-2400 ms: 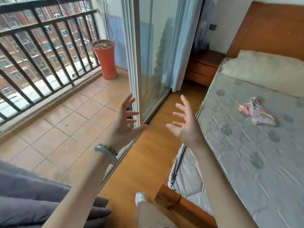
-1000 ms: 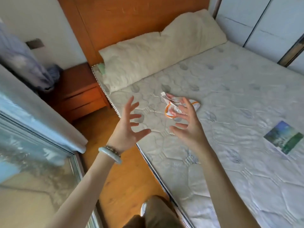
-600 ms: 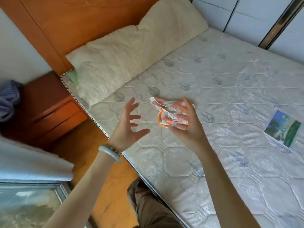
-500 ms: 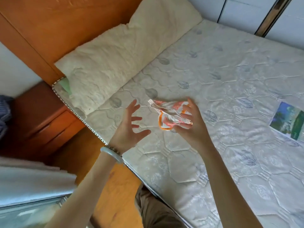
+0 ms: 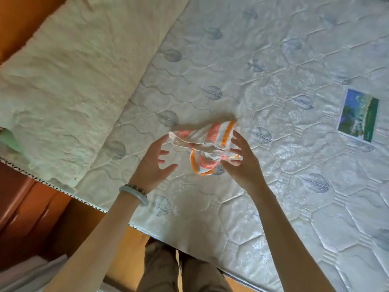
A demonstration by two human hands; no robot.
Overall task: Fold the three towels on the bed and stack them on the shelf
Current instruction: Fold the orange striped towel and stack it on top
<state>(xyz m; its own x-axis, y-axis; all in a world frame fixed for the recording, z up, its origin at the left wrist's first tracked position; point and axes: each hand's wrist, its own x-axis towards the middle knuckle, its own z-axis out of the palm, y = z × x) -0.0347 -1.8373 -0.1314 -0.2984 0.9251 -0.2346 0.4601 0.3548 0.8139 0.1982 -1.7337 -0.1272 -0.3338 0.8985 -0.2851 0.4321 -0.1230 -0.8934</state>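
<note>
- We stand at the left edge of the bed (image 5: 273, 60), near its head end, with both arms reaching over it.
- One towel (image 5: 210, 142), white with orange stripes and an orange hem, lies crumpled on the bed a little in from that left edge, just below the pillow (image 5: 63, 76).
- Our left hand (image 5: 152, 165) hovers just beside the towel's left end with its fingers spread, and it grasps nothing.
- Our right hand (image 5: 244, 167) is at the towel's right end, fingers also spread and not closed on the cloth. We cannot tell whether the fingertips touch it yet.
- We judge the task barely begun: this towel is neither spread flat nor folded, and no fold shows anywhere.
- We see only this one towel for certain. A flat picture (image 5: 357, 115) lies towards the right edge of the bed, and we cannot tell if it is cloth or card.
- The shelf is out of view, so we cannot say what is on it.
- Still to do, as we read it:
  - take hold of this towel, open it out and fold it
  - find and fold the other two
  - stack all three on the shelf
</note>
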